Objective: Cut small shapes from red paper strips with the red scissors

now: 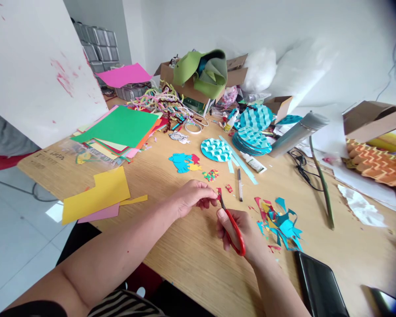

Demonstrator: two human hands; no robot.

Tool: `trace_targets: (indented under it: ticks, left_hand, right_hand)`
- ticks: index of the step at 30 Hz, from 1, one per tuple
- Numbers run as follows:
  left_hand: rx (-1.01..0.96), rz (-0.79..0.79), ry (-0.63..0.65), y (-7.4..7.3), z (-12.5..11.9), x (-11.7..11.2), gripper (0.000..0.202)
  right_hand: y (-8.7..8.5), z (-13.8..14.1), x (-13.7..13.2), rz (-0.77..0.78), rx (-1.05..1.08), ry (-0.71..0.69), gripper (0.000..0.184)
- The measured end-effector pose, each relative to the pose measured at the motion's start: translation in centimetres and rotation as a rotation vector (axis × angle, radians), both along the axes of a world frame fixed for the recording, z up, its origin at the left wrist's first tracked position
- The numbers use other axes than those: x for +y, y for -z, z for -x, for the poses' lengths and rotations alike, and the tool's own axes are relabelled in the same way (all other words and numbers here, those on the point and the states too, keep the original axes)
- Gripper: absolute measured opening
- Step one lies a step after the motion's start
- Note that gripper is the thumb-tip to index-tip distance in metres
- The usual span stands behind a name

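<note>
My right hand (239, 229) is closed around the handles of red-handled scissors (238, 237), their blades pointing away from me. At the blade tips is a small piece of red paper (219, 192), pinched in the fingers of my left hand (199, 194). Another tiny red paper piece (229, 188) lies just beyond the scissors. Past my left hand are blue paper cutouts (181, 162), with red and yellow ones beside them, and a little heap of multicoloured bits (211, 175). To the right of my right hand spreads a pile of blue, red and yellow paper scraps (284, 222).
A pen (240, 185) and a glue bottle (253, 162) lie beyond my hands, near a blue wavy paper disc (216, 150). Yellow paper (99, 193) and a stack topped by a green sheet (122, 125) are leftward. A black phone-like case (320, 284) rests at front right.
</note>
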State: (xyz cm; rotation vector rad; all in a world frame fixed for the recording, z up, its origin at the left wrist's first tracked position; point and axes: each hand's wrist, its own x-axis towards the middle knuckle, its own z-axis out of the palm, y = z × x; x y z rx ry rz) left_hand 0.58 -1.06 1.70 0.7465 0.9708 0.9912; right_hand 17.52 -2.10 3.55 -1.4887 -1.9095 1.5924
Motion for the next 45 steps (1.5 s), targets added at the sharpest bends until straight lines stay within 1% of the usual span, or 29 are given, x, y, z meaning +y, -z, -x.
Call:
trace_targets:
  ticks: [3,7,13,19,29,36,45]
  left_hand:
    - [-0.005,-0.008,0.022,0.24,-0.09,-0.03,0.016]
    - [0.003,-0.019,-0.008,0.45,-0.26,-0.08,0.015]
    - [0.032,-0.031,-0.022,0.16,-0.31,-0.13,0.014]
    - [0.045,-0.058,0.013,-0.07,-0.29,-0.16,0.013]
    - [0.039,-0.054,0.011,-0.12,-0.26,-0.17,0.013]
    - [0.024,-0.013,-0.015,-0.14,-0.19,-0.16,0.012]
    - [0.077,-0.055,-0.003,-0.24,-0.25,-0.24,0.009]
  right_hand:
    - [-0.01,0.03,0.04,0.003,0.008,-0.003,0.051]
    - [0.13,-0.02,0.09,0.023,0.021,-0.007,0.051]
    - [0.23,-0.07,0.10,0.014,0.040,-0.029,0.050]
    - [0.04,-0.06,0.07,0.017,0.055,-0.036,0.050]
    - [0.18,-0.27,0.25,0.015,0.040,-0.044,0.051]
    - [0.22,-0.30,0.23,0.018,0.038,-0.036,0.051]
    - [-0.03,-0.25,0.20,0.020,0.042,-0.051,0.048]
